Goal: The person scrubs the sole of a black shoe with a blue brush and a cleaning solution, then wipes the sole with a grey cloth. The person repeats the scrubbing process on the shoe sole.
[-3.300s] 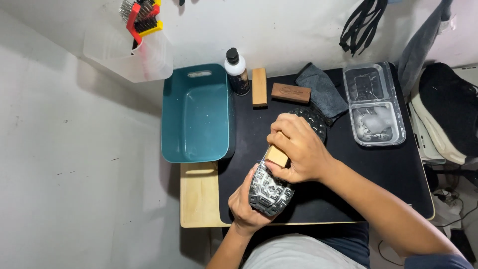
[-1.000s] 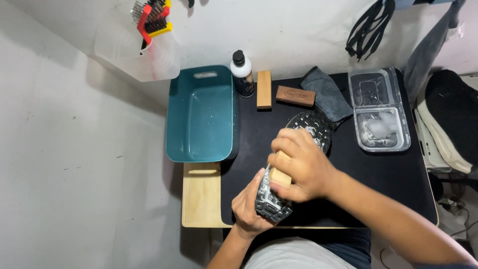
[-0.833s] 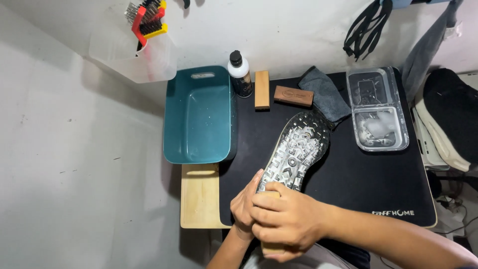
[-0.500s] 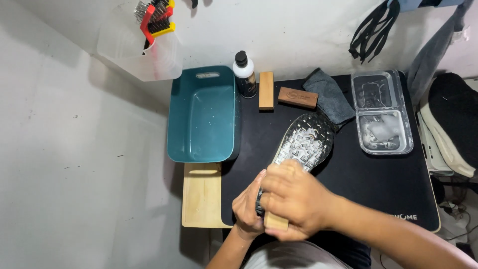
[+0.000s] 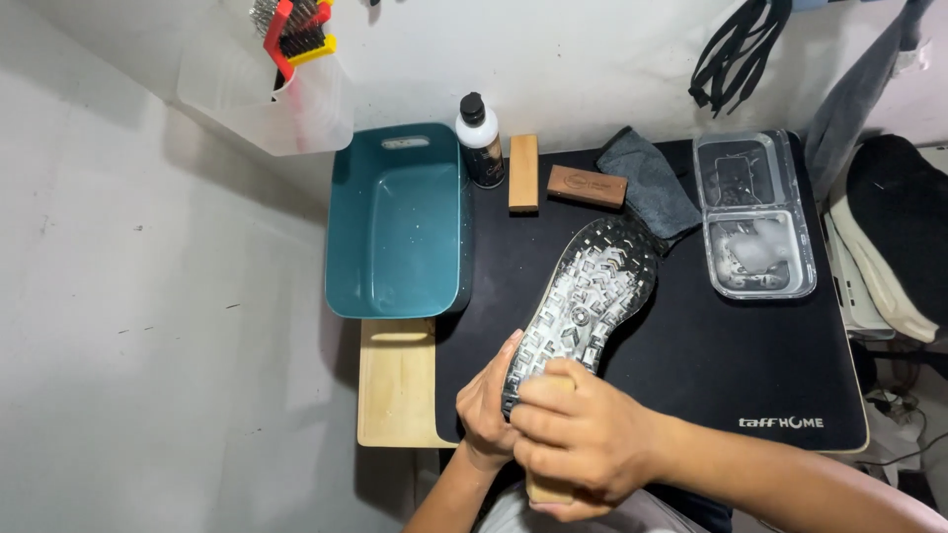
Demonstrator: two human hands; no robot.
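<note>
I had the shoe (image 5: pixel 583 301) lying sole-up on the black mat (image 5: pixel 750 365), toe pointing away toward the grey cloth (image 5: pixel 647 183) and heel close to my body. Its tread was wet and foamy, so I judged it slippery along the rubber, light overall, and stiff in the sole but soft in the upper underneath. The heel and the sides of the upper looked like the sensible places to grip; the lathered tread would slide under the fingers.

My left hand (image 5: pixel 486 410) was cupped against the left edge of the heel, fingers curled partway and thumb up along the sole's rim, bracing rather than squeezing. My right hand (image 5: pixel 583 444) was closed firmly over a wooden brush (image 5: pixel 548 486), knuckles on top, with only a bit of pale wood showing below the palm and near the fingertips; the bristles were hidden, so I could not tell how they met the heel.

The teal tub (image 5: pixel 395 222) sat to the left just beyond the mat, with a wooden board (image 5: pixel 395 385) in front of it. A bottle (image 5: pixel 481 138), two more wooden brushes (image 5: pixel 523 173) and a clear tray (image 5: pixel 755 212) stood farther back, well apart from both hands.
</note>
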